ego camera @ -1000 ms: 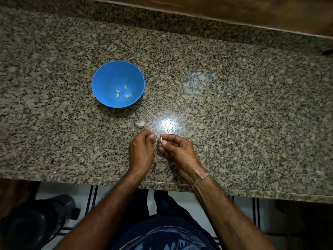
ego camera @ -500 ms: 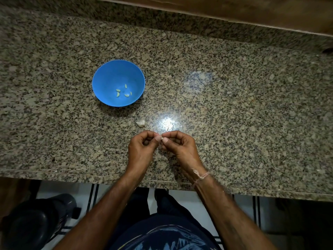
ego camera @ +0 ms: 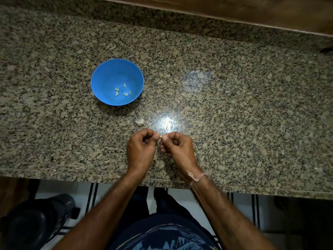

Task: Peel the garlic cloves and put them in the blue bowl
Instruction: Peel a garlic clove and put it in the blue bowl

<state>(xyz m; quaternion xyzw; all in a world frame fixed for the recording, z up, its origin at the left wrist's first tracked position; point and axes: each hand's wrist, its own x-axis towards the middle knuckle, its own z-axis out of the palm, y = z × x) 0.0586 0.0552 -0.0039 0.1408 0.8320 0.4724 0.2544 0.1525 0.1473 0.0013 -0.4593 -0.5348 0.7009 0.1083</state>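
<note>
A blue bowl (ego camera: 108, 76) stands on the granite counter to the upper left of my hands, with several peeled garlic cloves (ego camera: 122, 91) lying in its bottom. A small piece of garlic (ego camera: 140, 122) lies on the counter between the bowl and my hands. My left hand (ego camera: 140, 150) and my right hand (ego camera: 177, 150) meet fingertip to fingertip just above the counter's front part. Together they pinch a small pale garlic clove (ego camera: 161, 137), mostly hidden by the fingertips.
The speckled granite counter (ego camera: 252, 109) runs wide to the right, with a bright light reflection beside my hands. A wooden ledge (ego camera: 234, 9) borders its far side. Below the front edge, a dark stool (ego camera: 36, 222) stands on the floor at left.
Both hands have curled tighter and come together on the clove, fingertips now touching. The bowl and the garlic piece on the counter have not moved.
</note>
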